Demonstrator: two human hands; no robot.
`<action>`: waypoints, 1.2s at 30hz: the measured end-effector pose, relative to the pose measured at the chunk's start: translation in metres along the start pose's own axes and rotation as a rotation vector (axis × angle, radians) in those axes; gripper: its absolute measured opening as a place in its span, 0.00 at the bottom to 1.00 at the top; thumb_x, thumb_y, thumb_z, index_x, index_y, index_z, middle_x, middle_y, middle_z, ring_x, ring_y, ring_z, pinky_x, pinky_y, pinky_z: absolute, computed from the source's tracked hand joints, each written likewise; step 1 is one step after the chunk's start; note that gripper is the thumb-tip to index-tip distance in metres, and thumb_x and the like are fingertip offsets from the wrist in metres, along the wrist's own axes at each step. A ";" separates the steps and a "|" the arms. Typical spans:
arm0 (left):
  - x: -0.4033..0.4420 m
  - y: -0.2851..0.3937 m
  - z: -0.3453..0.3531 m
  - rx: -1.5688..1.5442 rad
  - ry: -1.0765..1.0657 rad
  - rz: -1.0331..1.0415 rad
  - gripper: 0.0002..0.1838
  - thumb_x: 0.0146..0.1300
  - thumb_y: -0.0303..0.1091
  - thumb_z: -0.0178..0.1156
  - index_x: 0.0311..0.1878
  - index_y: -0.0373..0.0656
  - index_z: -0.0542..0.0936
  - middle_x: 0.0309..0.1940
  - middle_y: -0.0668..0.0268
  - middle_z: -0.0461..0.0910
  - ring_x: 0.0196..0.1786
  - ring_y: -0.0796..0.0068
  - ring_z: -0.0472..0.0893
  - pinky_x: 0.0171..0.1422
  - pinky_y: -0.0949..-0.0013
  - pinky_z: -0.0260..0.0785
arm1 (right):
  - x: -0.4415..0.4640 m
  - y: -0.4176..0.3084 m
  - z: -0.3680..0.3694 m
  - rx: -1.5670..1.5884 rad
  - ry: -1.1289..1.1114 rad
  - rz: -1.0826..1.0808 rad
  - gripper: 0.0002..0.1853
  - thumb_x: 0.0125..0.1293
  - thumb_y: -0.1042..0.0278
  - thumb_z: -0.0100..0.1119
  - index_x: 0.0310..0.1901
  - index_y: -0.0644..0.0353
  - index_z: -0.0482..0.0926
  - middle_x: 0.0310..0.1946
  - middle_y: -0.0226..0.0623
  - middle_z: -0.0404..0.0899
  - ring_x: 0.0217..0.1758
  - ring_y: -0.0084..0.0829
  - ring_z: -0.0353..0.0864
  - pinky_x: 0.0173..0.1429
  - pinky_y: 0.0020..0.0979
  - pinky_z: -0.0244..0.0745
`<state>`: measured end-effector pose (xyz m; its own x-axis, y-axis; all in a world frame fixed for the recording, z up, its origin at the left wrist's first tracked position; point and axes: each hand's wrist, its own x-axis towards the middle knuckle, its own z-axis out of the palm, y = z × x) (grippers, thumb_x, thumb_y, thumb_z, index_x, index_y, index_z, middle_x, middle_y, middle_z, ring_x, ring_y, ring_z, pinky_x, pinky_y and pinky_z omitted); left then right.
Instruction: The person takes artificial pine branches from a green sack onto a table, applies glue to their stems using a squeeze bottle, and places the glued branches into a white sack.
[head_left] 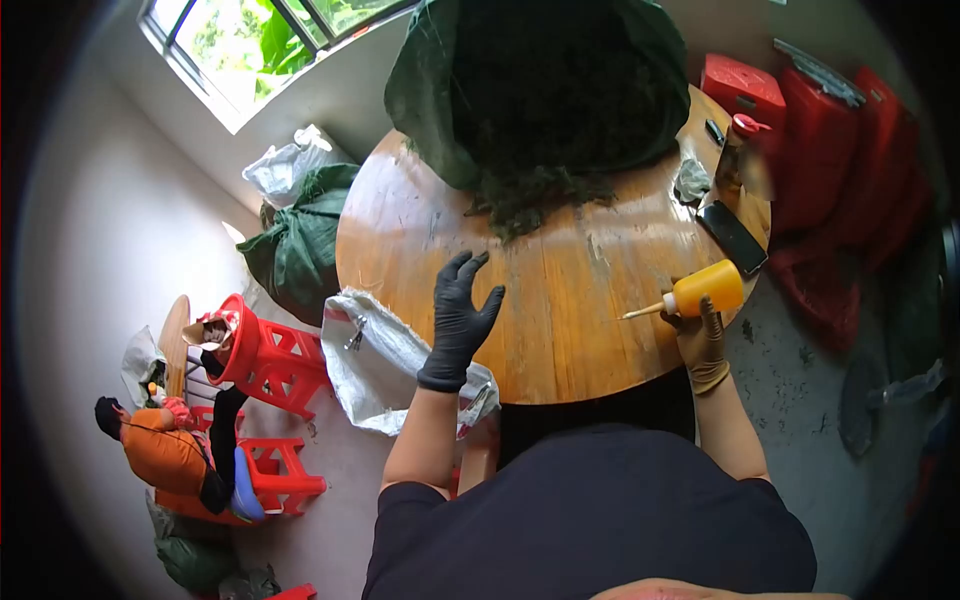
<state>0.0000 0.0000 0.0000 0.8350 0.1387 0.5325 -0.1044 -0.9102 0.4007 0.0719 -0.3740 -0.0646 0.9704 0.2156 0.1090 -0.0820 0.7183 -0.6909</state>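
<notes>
My right hand (704, 350), in a brownish glove, is closed around a yellow squeeze bottle (712, 287). The bottle lies sideways over the right part of the round wooden table (570, 330), its thin pale nozzle pointing left. My left hand (465, 318), in a dark grey glove, is raised near the table's left front with fingers apart and nothing in them. Below it, a white woven sack (375, 375) hangs open at the table's edge. At the back of the table, a large green sack (425, 100) spills a dark, stringy green mass (540, 195).
A black phone (732, 237) and a crumpled clear wrapper (692, 182) lie on the table's right. Red stools (280, 365) stand at left, where a person in orange (165, 450) sits. Tied green sacks (305, 245) rest by the wall; red stacks (815, 140) stand at right.
</notes>
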 end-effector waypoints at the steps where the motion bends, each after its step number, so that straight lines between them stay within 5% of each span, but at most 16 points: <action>1: 0.017 0.003 0.008 0.003 -0.010 0.028 0.33 0.58 0.39 0.71 0.66 0.44 0.75 0.62 0.48 0.73 0.68 0.49 0.70 0.73 0.51 0.61 | -0.006 0.001 0.002 0.002 0.011 0.015 0.31 0.63 0.46 0.71 0.59 0.55 0.72 0.53 0.39 0.78 0.55 0.37 0.81 0.54 0.40 0.84; 6: 0.149 -0.073 0.091 0.093 0.012 -0.133 0.34 0.58 0.49 0.71 0.64 0.41 0.75 0.63 0.48 0.74 0.67 0.48 0.72 0.71 0.55 0.64 | 0.009 -0.006 -0.003 0.094 0.054 0.090 0.32 0.63 0.45 0.70 0.60 0.59 0.72 0.55 0.43 0.78 0.54 0.38 0.82 0.53 0.39 0.84; 8: 0.178 -0.104 0.112 -0.212 -0.023 -0.224 0.37 0.55 0.53 0.70 0.64 0.42 0.75 0.57 0.48 0.79 0.61 0.46 0.76 0.65 0.53 0.68 | 0.013 -0.008 -0.001 0.108 0.055 0.101 0.32 0.64 0.45 0.69 0.60 0.60 0.72 0.55 0.43 0.78 0.55 0.38 0.82 0.53 0.38 0.85; 17: 0.105 0.002 0.105 -0.156 -0.313 -0.251 0.43 0.60 0.60 0.66 0.72 0.43 0.68 0.54 0.45 0.81 0.58 0.47 0.80 0.62 0.55 0.71 | 0.015 -0.011 -0.011 0.199 0.071 0.213 0.35 0.65 0.47 0.68 0.66 0.55 0.66 0.58 0.46 0.76 0.59 0.43 0.80 0.56 0.43 0.84; 23: 0.022 0.042 0.044 -0.284 -0.203 -0.575 0.33 0.71 0.43 0.60 0.75 0.42 0.64 0.49 0.49 0.82 0.45 0.64 0.82 0.51 0.62 0.74 | 0.024 -0.017 -0.009 0.156 0.057 0.330 0.36 0.64 0.45 0.69 0.66 0.54 0.65 0.60 0.45 0.75 0.61 0.43 0.80 0.64 0.44 0.78; 27: 0.002 0.046 0.038 -0.218 -0.027 -0.544 0.22 0.67 0.27 0.59 0.65 0.43 0.76 0.49 0.52 0.83 0.47 0.62 0.83 0.52 0.63 0.75 | 0.030 -0.020 -0.010 0.144 0.024 0.421 0.37 0.64 0.44 0.68 0.68 0.54 0.65 0.61 0.45 0.75 0.62 0.43 0.79 0.66 0.44 0.76; 29: 0.012 0.040 0.045 -0.044 -0.127 -0.063 0.17 0.63 0.20 0.56 0.54 0.43 0.81 0.51 0.56 0.83 0.50 0.59 0.81 0.54 0.62 0.73 | 0.032 -0.024 -0.012 0.122 0.005 0.452 0.38 0.64 0.44 0.68 0.68 0.54 0.64 0.61 0.45 0.74 0.62 0.42 0.79 0.68 0.44 0.74; 32: 0.031 0.027 0.067 0.110 -0.187 0.171 0.16 0.58 0.18 0.57 0.48 0.43 0.82 0.52 0.55 0.82 0.53 0.51 0.80 0.56 0.56 0.74 | 0.033 -0.019 -0.015 0.130 -0.043 0.423 0.38 0.64 0.44 0.68 0.68 0.54 0.65 0.61 0.45 0.75 0.62 0.42 0.78 0.69 0.44 0.73; 36: 0.047 0.016 0.072 0.028 -0.322 0.172 0.14 0.58 0.21 0.62 0.48 0.42 0.82 0.49 0.56 0.82 0.51 0.52 0.80 0.55 0.54 0.73 | 0.030 -0.010 -0.017 0.195 -0.007 0.332 0.37 0.65 0.45 0.68 0.68 0.55 0.65 0.61 0.45 0.75 0.62 0.43 0.78 0.69 0.45 0.73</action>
<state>0.0765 -0.0364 -0.0225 0.9342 -0.1432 0.3266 -0.2469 -0.9206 0.3024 0.1052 -0.3862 -0.0661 0.8823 0.4616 -0.0921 -0.4336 0.7209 -0.5407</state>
